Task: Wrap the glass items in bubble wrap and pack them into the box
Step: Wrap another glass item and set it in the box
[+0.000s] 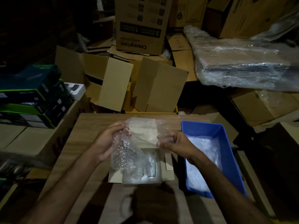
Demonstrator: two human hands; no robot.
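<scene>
Small open cardboard box (168,165) lower centre on wooden table (90,126); blue plastic bin (226,143) right of it; my hands above.

A tall brown carton (140,25) at the rear, standing inverted, bears the brand "Crompton" upside down near its lower edge. A dark panel above that carries a large numeral "3", also inverted; its smaller print is illegible. Labels on the stacked blue-green boxes (32,94) at left cannot be read.
</scene>
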